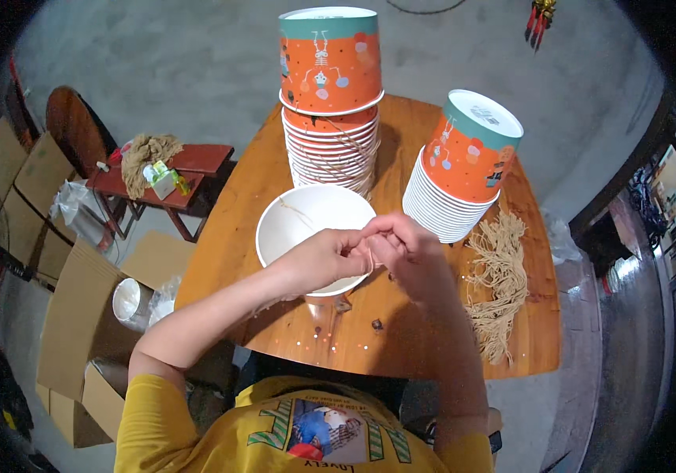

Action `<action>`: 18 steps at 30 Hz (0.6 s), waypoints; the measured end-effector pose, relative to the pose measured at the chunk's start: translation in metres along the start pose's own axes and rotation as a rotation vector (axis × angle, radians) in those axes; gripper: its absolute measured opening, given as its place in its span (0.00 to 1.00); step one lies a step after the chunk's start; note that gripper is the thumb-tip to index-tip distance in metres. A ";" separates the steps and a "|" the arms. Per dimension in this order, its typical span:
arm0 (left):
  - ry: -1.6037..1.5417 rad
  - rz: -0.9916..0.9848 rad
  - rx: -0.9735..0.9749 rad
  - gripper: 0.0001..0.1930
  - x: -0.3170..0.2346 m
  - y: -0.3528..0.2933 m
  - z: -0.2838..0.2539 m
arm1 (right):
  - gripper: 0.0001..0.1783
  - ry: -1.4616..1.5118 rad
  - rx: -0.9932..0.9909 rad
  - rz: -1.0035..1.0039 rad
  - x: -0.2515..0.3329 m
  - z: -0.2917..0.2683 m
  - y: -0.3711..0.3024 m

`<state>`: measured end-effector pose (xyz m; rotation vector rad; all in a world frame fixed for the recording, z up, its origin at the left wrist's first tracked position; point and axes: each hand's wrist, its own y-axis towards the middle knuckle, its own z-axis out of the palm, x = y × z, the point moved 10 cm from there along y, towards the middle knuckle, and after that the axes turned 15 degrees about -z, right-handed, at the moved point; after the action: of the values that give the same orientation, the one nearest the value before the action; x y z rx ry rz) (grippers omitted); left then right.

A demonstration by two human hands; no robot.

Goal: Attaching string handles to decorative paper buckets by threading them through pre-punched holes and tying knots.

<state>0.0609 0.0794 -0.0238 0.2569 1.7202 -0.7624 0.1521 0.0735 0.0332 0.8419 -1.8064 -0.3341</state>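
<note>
A paper bucket (pixel 275 229), white inside, stands open end up and tipped toward me near the table's front. Against its inner wall lies a thin tan twine (pixel 295 209). At the bucket's right rim my left hand (pixel 326 256) and my right hand (pixel 405 252) meet, fingertips pinched together. A short bit of strand shows between them; the fingers hide most of it. Behind the bucket rises a stack of upside-down orange and green paper buckets (pixel 330 71), with twine hanging down its side. A second such stack (pixel 464 158) leans on the right.
A bundle of tan twine (pixel 500 288) lies on the wooden table (pixel 433 347) at right. Small dots and dark knots mark the front edge. Left of the table are an open cardboard box (pixel 85 315), a wrapped bucket stack (pixel 131 303) and a red bench (pixel 204 158).
</note>
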 end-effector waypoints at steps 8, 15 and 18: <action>-0.113 -0.064 0.076 0.06 0.002 -0.003 0.002 | 0.06 -0.247 -0.154 -0.123 -0.007 -0.019 -0.017; -0.145 -0.120 0.067 0.06 0.003 -0.004 0.000 | 0.05 -0.282 -0.118 -0.208 0.017 -0.013 -0.035; -0.149 -0.108 0.086 0.06 0.000 -0.004 0.004 | 0.07 -0.272 -0.187 -0.060 0.016 -0.014 -0.042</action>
<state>0.0617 0.0741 -0.0232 0.1624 1.5721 -0.9139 0.1780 0.0353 0.0254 0.7470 -1.9653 -0.6734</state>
